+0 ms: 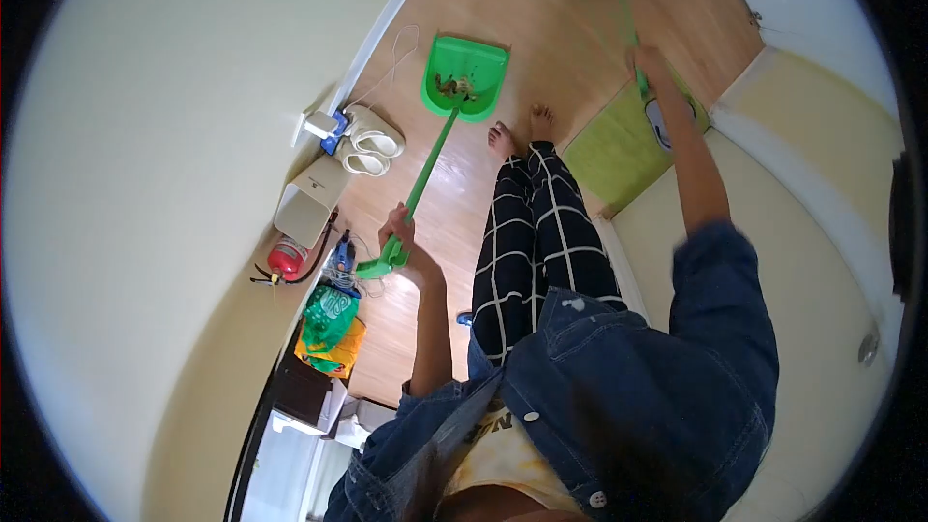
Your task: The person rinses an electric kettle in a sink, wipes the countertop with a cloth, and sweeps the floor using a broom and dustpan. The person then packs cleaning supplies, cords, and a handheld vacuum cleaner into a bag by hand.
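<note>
The left arm points ahead with the sleeve pulled up. The left grip (398,232) has its fingers curled round the dustpan's handle, close to the top end. The right arm reaches farther out, up and to the right, with its sleeve near the elbow. The right grip (653,66) is pinching the green broom (634,34). The broom's far end is a blur, so I cannot tell if it touches the floor.

The green dustpan (490,58) sits flat on the wood floor (541,29), and brown bits of dirt (454,87) lie in it. Two bare feet (541,123) are just beside it, between the pan and a green mat (619,150). A slipper (659,126) is on the mat, partly hidden by the right arm.

Along the left wall are white shoes (372,142), a thin white cord (394,63), a pale bin (311,201), a red fire extinguisher (287,258) and a green bag (330,317). The shoes are near the dustpan but apart from it.
</note>
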`<state>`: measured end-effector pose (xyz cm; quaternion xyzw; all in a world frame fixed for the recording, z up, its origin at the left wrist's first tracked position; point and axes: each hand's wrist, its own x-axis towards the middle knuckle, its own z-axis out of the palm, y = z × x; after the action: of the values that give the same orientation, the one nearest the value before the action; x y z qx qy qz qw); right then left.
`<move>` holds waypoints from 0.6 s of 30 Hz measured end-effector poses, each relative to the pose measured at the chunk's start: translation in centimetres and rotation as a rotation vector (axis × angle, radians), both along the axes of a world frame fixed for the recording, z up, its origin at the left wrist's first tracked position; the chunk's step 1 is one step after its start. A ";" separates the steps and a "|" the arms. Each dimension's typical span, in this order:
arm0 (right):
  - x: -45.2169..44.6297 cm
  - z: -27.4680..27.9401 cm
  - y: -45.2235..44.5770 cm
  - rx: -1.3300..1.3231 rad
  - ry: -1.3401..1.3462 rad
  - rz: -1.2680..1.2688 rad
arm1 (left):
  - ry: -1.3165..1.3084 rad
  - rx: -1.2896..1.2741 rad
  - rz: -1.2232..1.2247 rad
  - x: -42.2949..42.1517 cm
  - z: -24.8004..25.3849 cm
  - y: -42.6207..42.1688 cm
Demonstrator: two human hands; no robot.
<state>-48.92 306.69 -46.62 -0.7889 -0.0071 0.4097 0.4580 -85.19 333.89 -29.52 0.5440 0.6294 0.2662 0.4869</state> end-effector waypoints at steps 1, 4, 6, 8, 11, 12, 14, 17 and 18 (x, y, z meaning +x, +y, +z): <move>2.5 -0.2 3.9 -0.026 0.065 -0.390 | -0.011 -0.003 0.043 -0.6 0.2 -0.3; 3.9 -4.2 10.4 0.144 0.025 -0.347 | -0.003 0.012 0.125 -0.9 1.1 -1.5; 1.7 -7.5 16.3 -0.120 -0.312 0.035 | 0.011 0.007 0.174 -0.6 1.7 -2.1; -2.1 -10.8 19.9 -0.373 -0.471 0.330 | -0.004 0.005 0.207 -1.0 0.9 -2.4; -13.2 -7.1 17.4 -0.351 -0.167 0.603 | 0.054 -0.011 0.199 -1.2 0.4 -2.6; -16.4 -4.3 15.6 -0.422 -0.016 0.687 | 0.078 -0.009 0.190 -1.3 0.0 -2.6; -21.1 -0.9 10.1 -0.263 -0.030 0.618 | 0.116 0.002 0.171 -1.2 -0.7 -2.9; -23.4 3.9 1.3 -0.029 -0.018 0.452 | 0.079 0.025 0.164 -2.6 -1.1 -2.8; -19.1 11.2 2.5 -0.284 0.320 0.446 | 0.065 0.031 0.147 -3.8 -1.2 -2.8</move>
<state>-67.98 309.20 -35.39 -0.7495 -0.0505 0.6159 0.2373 -88.95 331.06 -30.77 0.5121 0.6791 0.2929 0.4369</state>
